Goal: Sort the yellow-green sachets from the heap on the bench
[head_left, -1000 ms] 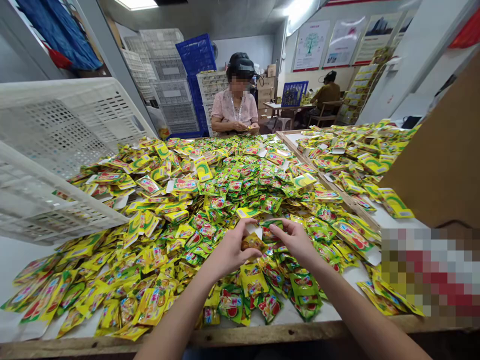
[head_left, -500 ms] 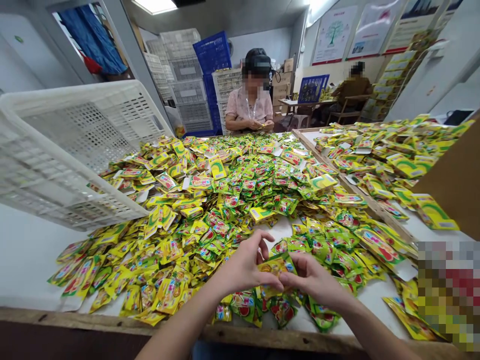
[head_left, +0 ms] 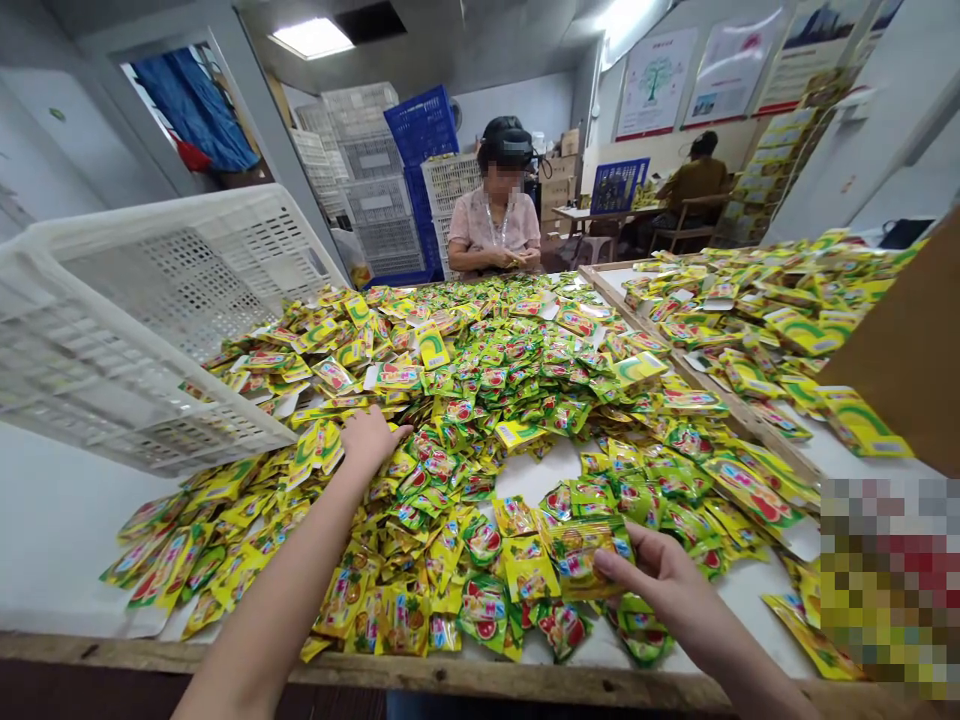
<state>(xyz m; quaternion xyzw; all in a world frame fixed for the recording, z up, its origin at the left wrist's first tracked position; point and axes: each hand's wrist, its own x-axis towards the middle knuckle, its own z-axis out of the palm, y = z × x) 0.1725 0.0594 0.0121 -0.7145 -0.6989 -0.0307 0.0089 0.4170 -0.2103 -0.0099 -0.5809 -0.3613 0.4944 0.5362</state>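
My right hand (head_left: 660, 575) grips yellow candy packets (head_left: 574, 560) just above the table's near side, its thumb lying across their front. The packets look stacked, though I cannot tell how many there are. Farther off to the left, my left hand (head_left: 369, 440) reaches over the heap beside yellow cartons (head_left: 319, 450). Its thumb stands apart from the fingers, whose tips are partly hidden from view. Below and between the hands lie loose green watermelon-print packets (head_left: 482, 605) and yellow pineapple-print packets (head_left: 405, 620).
A white plastic crate (head_left: 187, 370) leans on its side at the left. A wooden divider (head_left: 705, 385) splits the table, with more cartons (head_left: 817, 330) beyond it. Brown cardboard (head_left: 900, 360) juts in at right. Across the table a person (head_left: 495, 215) handles something small.
My left hand has let go of the packets and moved left and forward to the heap. The right hand keeps hold of them, slightly farther right.
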